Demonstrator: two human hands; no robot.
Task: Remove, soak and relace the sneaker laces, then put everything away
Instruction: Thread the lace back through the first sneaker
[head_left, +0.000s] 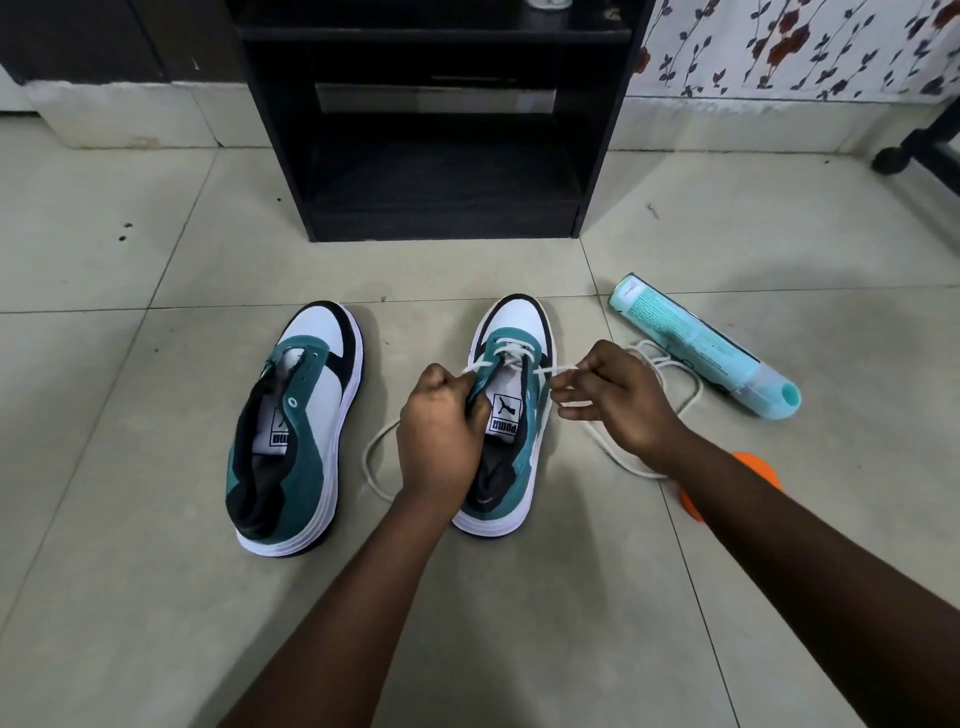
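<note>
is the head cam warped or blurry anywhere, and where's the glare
Head view: wide-angle bend, the tile lines and black cabinet lean outward toward the edges; soft, even light, only a faint sheen on the floor tiles near the forearms; the hands, lace and right sneaker stay sharp.

Hands (441, 415) (618, 400) pinch lace (675, 374) (right sneaker (514, 415)).

Two sneakers (296, 431) (511, 415), one bottle (706, 345), perhaps one lace (649, 410)

Both arms outstretched — left hand (440, 426) fisted, right hand (621, 397) pinching.
</note>
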